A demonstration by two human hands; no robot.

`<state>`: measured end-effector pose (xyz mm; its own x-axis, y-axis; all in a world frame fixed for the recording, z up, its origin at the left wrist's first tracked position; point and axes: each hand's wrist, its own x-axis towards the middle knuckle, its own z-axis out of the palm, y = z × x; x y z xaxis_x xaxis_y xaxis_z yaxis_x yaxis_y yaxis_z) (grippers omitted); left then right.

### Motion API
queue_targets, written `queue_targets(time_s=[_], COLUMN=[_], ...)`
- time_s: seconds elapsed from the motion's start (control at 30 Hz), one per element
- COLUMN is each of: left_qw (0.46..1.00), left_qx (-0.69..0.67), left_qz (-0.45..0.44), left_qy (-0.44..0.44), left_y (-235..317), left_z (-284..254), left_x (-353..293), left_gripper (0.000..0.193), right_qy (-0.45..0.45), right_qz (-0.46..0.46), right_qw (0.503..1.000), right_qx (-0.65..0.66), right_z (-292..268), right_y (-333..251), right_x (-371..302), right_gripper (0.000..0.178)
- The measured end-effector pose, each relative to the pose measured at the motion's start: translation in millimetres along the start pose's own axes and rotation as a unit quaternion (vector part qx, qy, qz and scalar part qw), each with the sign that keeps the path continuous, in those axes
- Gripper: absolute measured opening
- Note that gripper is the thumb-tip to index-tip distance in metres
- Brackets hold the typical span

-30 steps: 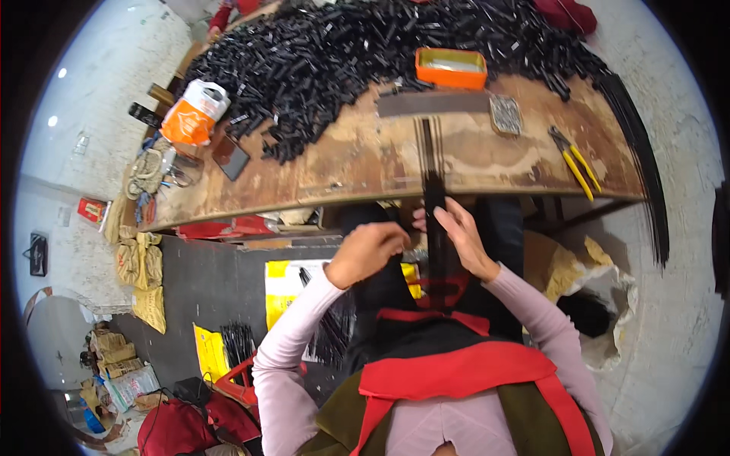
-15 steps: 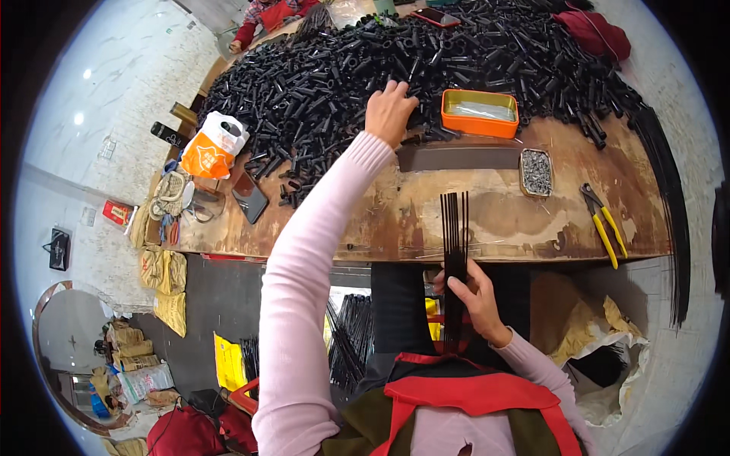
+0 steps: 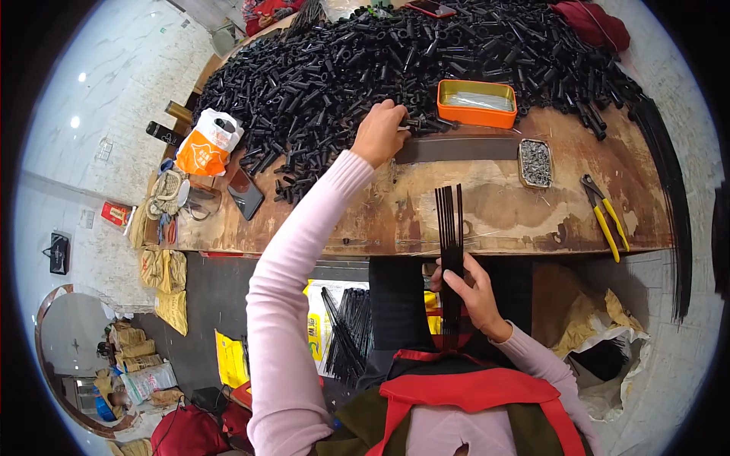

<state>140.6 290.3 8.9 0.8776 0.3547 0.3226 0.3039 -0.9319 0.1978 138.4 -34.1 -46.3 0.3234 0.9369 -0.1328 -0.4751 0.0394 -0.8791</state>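
We see wht/orange plastic bag [image 3: 207, 152] nr L edge of worktop [image 3: 365, 220]; dk phone [image 3: 245, 195] twd front L corner; maroon cloth [image 3: 595, 24], far R corner.

2 pale pink sleeves [image 3: 285, 292], ribbed cuffs [image 3: 351, 170]

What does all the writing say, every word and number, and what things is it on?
I don't copy out printed words, but here's where I see print:
Orange-and-white plastic bag: pale print on the orange part, too small to read.
Yellow-and-white sheet on the floor: dark characters, partly hidden by the sleeve.
Red box by the left wall: pale marks, too small to read.
Dark case left of the bag: pale marks, too small to read.
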Motion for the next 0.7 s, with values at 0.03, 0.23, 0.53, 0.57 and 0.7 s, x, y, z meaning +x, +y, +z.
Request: queue_targets(time_s=[0.03,0.23,0.53,0.57,0.7], left_qw=[1.0,0.983,0.813,0.787,0.708], left_qx=[-0.003,-0.134,-0.526,-0.567,-0.692], left_qz=[0.0,-0.028,-0.234,-0.238,-0.119], left_qy=[0.0,0.123,-0.087,-0.047,-0.081], left_y=[-1.1,-8.0,84.8,92.5,153.0], left_z=[0.5,-12.6,-47.7,-46.2,-71.1], left_x=[3.0,-6.4,-82.7,-85.7,-105.9], left_gripper=[0.026,0.018,0.031,0.027,0.024], right_qy=[0.003,0.012,-0.013,-0.026,-0.002], right_qz=[-0.001,-0.013,-0.062,-0.04,0.035], right_qw=[1.0,1.0,0.996,0.993,0.988], right_qx=[0.003,0.008,0.061,0.11,0.147], right_z=[1.3,7.7,2.1,2.3,-3.8], right_y=[0.8,3.5,25.1,27.2,38.5], right_x=[-0.6,0.3,-1.0,-1.9,-7.1], right_gripper=[0.026,0.024,0.063,0.064,0.056])
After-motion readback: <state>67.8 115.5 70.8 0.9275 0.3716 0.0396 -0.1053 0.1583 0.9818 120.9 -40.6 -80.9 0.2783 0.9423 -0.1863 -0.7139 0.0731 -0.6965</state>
